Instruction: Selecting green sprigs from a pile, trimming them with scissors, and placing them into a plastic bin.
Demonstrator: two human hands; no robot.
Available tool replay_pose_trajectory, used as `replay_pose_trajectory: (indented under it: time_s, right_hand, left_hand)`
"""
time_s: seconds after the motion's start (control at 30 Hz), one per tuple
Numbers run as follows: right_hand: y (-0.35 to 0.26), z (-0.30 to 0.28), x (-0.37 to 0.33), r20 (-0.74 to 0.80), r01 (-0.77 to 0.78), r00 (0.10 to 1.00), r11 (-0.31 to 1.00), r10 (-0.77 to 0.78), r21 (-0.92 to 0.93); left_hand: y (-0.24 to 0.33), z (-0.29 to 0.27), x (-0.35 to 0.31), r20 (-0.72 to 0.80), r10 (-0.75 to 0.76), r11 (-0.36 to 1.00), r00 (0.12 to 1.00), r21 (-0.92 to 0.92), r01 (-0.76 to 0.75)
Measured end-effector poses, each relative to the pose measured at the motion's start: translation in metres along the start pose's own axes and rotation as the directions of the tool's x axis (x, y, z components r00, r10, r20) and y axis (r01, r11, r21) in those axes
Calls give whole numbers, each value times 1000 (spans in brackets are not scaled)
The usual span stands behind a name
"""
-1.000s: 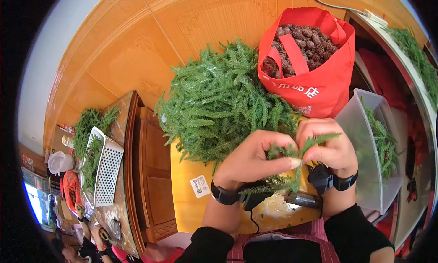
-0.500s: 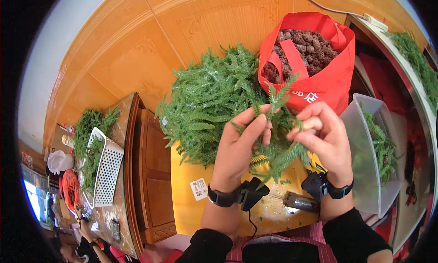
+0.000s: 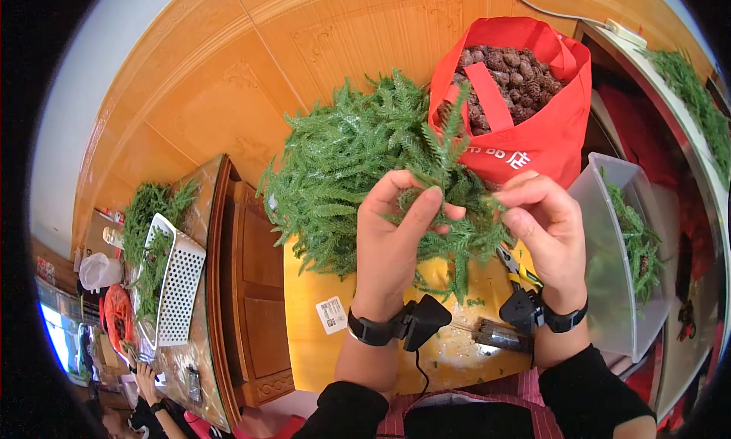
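In front of a heap of artificial pine greenery, my left hand is closed, pinching a green pine sprig whose tip points up and away. Level with it on the right, my right hand has thumb and fingertips pressed together on a thin green end of pine sprig. Overlapping needles hide whether both hands hold the same piece. Yellow-and-black pliers lie on the yellow tabletop beside my right wrist. A bundle of thin dark pieces rests nearer to me.
A red bag full of pine cones stands behind my right hand. At right is a clear plastic bin with greenery. On the left table, a white perforated basket holds sprigs; another person's hand works there.
The sprig in my left hand has turned more upright. My right hand's fingers have extended slightly, and the drooping branch below has swung left, uncovering more of the pliers.
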State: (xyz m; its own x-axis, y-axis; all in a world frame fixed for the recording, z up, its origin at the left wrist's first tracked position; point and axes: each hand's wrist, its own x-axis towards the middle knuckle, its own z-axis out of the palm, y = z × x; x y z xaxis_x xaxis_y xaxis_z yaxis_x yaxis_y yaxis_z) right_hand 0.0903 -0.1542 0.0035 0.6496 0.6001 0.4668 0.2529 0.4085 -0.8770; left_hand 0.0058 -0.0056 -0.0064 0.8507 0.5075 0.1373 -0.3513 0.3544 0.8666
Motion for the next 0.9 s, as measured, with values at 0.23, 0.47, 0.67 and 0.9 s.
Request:
replay_pose_trajectory:
  time_s: [0.23, 0.47, 0.67, 0.9]
  right_hand:
    - [-1, 10, -1, 12, -162, 987, 969, 163, 185]
    - [5, 5, -4, 15, -214, 977, 972, 213, 99]
    - [-2, 14, -5, -26, -232, 970, 949, 243, 213]
    - [0, 5, -3, 40, -223, 975, 958, 219, 180]
  left_hand:
    - [-8, 11, -4, 116, 210, 936, 971, 264, -234]
    - [-3, 15, -5, 161, 119, 940, 980, 301, -163]
    - [-5, 8, -6, 225, 77, 946, 971, 290, -142]
    - [-3, 10, -5, 261, -40, 992, 964, 129, 6]
